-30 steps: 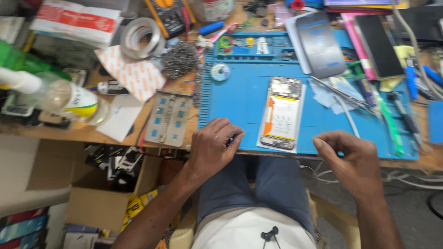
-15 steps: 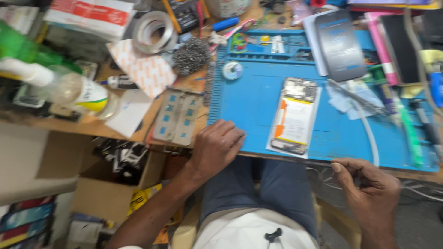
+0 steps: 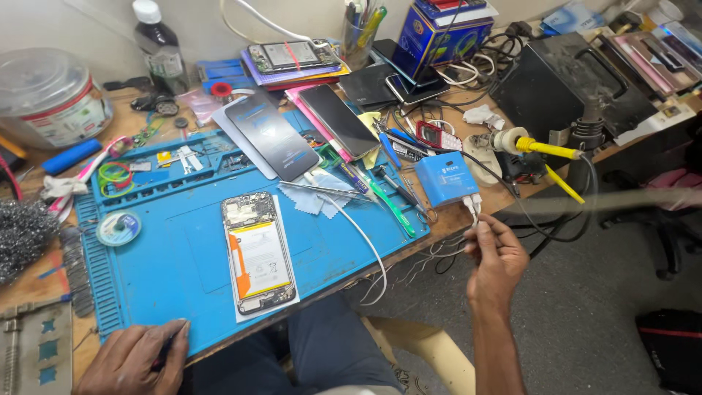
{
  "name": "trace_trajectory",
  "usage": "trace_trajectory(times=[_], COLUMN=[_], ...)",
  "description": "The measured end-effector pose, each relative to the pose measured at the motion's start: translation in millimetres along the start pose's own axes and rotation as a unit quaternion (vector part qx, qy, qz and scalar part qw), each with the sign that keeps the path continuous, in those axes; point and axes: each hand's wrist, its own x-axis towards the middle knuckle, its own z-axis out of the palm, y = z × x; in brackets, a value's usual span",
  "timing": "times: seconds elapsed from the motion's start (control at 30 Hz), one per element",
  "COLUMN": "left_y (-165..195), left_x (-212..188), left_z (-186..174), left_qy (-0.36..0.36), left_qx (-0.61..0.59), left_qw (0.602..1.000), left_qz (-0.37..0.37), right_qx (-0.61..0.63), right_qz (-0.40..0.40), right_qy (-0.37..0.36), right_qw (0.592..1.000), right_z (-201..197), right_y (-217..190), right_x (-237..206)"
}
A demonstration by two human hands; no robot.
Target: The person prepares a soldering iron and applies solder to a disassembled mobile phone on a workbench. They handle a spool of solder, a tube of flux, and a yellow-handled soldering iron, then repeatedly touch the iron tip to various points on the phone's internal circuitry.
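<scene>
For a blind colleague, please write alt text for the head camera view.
The right hand holds a white cable beside a small blue box; the left hand rests on a blue mat bearing an opened phone.

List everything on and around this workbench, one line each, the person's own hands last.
work mat: one, blue, bench centre
opened phone: one, back off, yellow battery showing, lying on the mat
solder wire spool: one, small, mat's left side
tweezers: one, metal, on a cloth at the mat's right
power box: one, blue, bench's right edge
white cable: one, running off the mat's front edge
steel wool: one clump, grey, far left
bottle: one, dark, white cap, back left
left hand: resting on the mat's front edge
right hand: fingers at the cables under the power box
</scene>
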Motion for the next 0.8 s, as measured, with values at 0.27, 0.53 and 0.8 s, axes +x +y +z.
trace_trajectory(times=[0.27, 0.53, 0.8], left_y=[12.3, 29.7, 26.8], left_x=[-0.4, 4.0, 4.1], left_z=[-8.9, -18.1, -15.0], left_qy=[0.025, 0.021, 0.021], left_qx=[-0.009, -0.016, -0.018], left_qw=[1.0, 1.0, 0.999], left_qz=[0.017, -0.011, -0.018], right_qx=[-0.041, -0.096, -0.294], right_qz=[-0.002, -0.025, -0.064], right_qy=[-0.022, -0.071, -0.136], right_qw=[0.999, 0.992, 0.944], right_z=[-23.2, 10.5, 55.3], right_y=[22.1, 10.0, -27.7], right_x=[0.5, -8.0, -26.6])
